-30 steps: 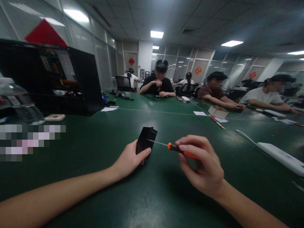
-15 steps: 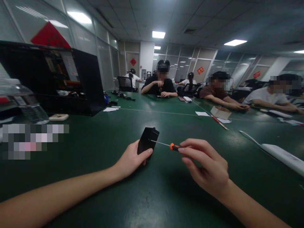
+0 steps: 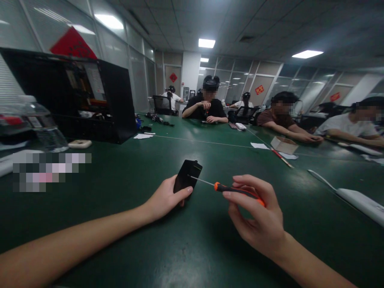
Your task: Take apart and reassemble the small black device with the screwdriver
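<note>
My left hand [image 3: 169, 197] is closed around the lower part of a flat black rectangular case [image 3: 186, 178], thumb across its front. The case is tilted, with a small loop on its top edge. A screwdriver [image 3: 223, 187] with a black and orange handle is in my right hand [image 3: 259, 212], its handle lying between the thumb and fingers. The thin metal shaft points left, and its tip meets the front of the case near the middle. Whether a screw sits under the tip is too small to tell.
On the green table [image 3: 144, 248], a black computer case [image 3: 118, 102] and a water bottle [image 3: 45, 124] stand at left. A small open box [image 3: 284, 145], a red stick [image 3: 282, 158] and a white device with a cable [image 3: 360, 202] are at right. Several people sit around.
My right hand's fingers have shifted along the screwdriver, so more of its handle shows. The tip stays at the case, and my left hand keeps its hold. The view has turned slightly left.
</note>
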{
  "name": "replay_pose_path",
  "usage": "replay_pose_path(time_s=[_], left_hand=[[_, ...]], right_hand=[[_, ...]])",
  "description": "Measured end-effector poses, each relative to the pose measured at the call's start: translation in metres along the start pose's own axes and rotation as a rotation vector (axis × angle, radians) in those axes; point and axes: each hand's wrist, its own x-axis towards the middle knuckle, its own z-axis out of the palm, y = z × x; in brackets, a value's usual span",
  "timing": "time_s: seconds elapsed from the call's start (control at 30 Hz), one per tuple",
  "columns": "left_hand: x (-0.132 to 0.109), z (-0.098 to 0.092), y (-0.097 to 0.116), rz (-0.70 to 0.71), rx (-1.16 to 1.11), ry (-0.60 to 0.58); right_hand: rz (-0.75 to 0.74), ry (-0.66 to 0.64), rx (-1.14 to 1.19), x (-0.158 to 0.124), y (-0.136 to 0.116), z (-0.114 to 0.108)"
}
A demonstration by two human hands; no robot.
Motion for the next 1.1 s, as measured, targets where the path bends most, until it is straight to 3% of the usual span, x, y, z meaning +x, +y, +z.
replay_pose_path(time_s=[0.27,0.6,0.83,1.1], left_hand=[[0.003,-0.001,-0.003,0.001,-0.063,0.034],[0.008,-0.001,-0.009,-0.074,-0.572,0.035],[0.006,-0.008,-0.001,-0.222,-0.786,0.066],[0.01,-0.011,-0.009,-0.231,-0.876,0.129]], right_hand=[[0.064,-0.117,0.048,0.001,0.007,0.004],[0.304,-0.501,0.127,-0.005,0.011,0.02],[0.357,-0.472,0.112,-0.003,0.021,0.022],[0.171,-0.434,0.048,0.001,0.021,0.014]])
